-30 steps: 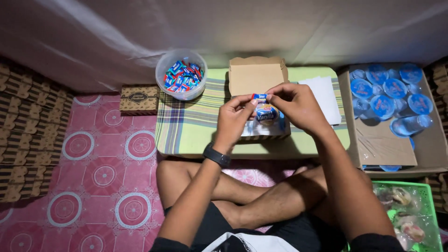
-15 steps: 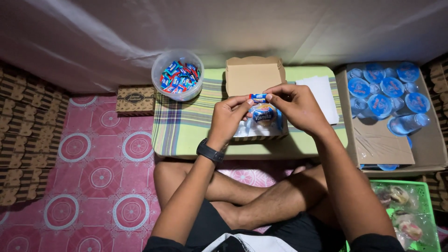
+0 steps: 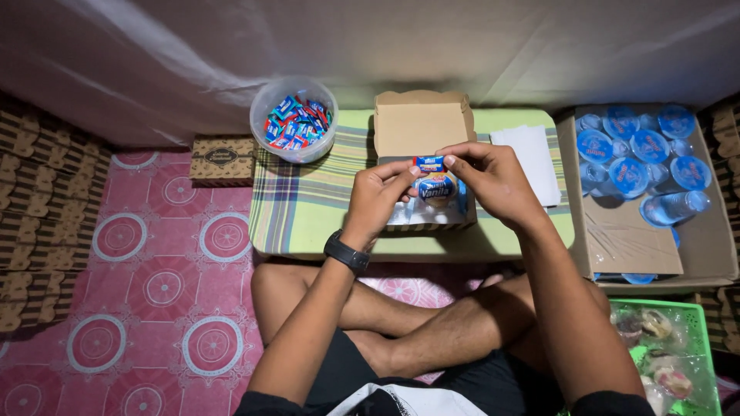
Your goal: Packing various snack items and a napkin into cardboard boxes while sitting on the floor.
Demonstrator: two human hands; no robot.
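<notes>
Blue candy (image 3: 428, 163) pinched btw both hands' fingers (image 3: 401, 171), box (image 3: 422, 123) contents partly hidden.

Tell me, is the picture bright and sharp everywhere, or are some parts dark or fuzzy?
Head view: the middle is lit and sharp, where both hands, left hand and right hand, pinch a small blue wrapped sweet over the open brown cardboard box; the corners darken, the white sheet behind has soft glare streaks, and the green plastic basket at the lower right is dim and blurry.
</notes>
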